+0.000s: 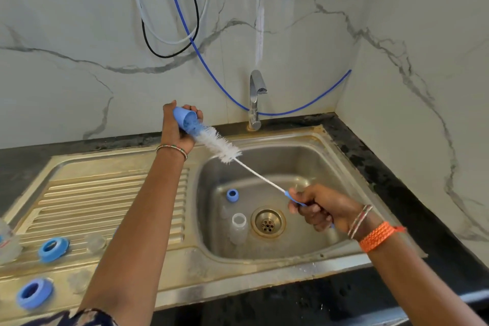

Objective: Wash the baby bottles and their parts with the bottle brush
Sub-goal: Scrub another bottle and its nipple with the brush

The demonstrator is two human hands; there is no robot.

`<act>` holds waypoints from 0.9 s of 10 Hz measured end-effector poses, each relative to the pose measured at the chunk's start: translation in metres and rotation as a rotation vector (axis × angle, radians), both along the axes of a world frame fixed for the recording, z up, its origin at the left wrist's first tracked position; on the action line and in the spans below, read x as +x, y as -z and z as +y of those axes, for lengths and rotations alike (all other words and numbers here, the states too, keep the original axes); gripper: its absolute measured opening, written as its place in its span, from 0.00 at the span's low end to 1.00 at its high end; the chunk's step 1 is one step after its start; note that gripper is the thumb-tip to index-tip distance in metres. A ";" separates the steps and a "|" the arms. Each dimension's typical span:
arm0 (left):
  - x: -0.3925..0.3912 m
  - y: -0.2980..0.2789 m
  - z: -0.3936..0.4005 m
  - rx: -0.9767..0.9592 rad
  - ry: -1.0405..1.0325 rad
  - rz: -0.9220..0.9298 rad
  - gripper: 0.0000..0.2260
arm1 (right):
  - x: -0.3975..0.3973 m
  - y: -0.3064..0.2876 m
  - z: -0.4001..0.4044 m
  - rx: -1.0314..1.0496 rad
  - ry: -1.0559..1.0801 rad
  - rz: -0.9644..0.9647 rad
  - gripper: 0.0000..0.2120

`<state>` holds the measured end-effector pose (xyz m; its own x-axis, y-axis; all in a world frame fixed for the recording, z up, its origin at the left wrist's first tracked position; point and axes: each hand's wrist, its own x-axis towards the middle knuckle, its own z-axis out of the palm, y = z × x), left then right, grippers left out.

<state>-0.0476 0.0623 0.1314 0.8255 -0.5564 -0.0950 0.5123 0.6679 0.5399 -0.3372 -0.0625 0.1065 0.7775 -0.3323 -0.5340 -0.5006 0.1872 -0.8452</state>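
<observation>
Blue plastic fills your left hand point(177, 127): your fingers curl round a small blue cap point(185, 118), held up over the sink's back rim with its open mouth turned toward the basin. The white bristle head of the bottle brush point(221, 146) pokes into that mouth. Your right hand point(321, 208) grips the brush's blue handle above the sink basin point(304, 164), fingers wrapped tight round it. Down in the basin, a clear bottle point(239, 227) lies just left of the drain point(268, 222), with a blue ring point(232, 195) behind it. On the draining board point(111, 193) sit two more blue rings point(53, 245) point(35, 293) and a clear teat point(95, 242).
</observation>
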 end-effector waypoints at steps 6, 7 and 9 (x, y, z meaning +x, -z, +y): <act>0.020 -0.005 0.011 0.489 0.106 -0.107 0.26 | 0.004 0.013 -0.008 -1.099 0.151 -0.088 0.17; 0.023 0.003 0.012 0.446 0.054 0.023 0.14 | -0.002 0.014 -0.009 -1.463 0.170 -0.222 0.11; 0.016 0.007 0.006 0.289 -0.022 0.010 0.15 | 0.000 -0.001 -0.010 -0.783 -0.051 -0.049 0.10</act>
<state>-0.0320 0.0685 0.1240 0.8354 -0.4868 -0.2552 0.5056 0.4985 0.7042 -0.3372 -0.0720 0.1078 0.8183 -0.5614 -0.1234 -0.4513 -0.4945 -0.7428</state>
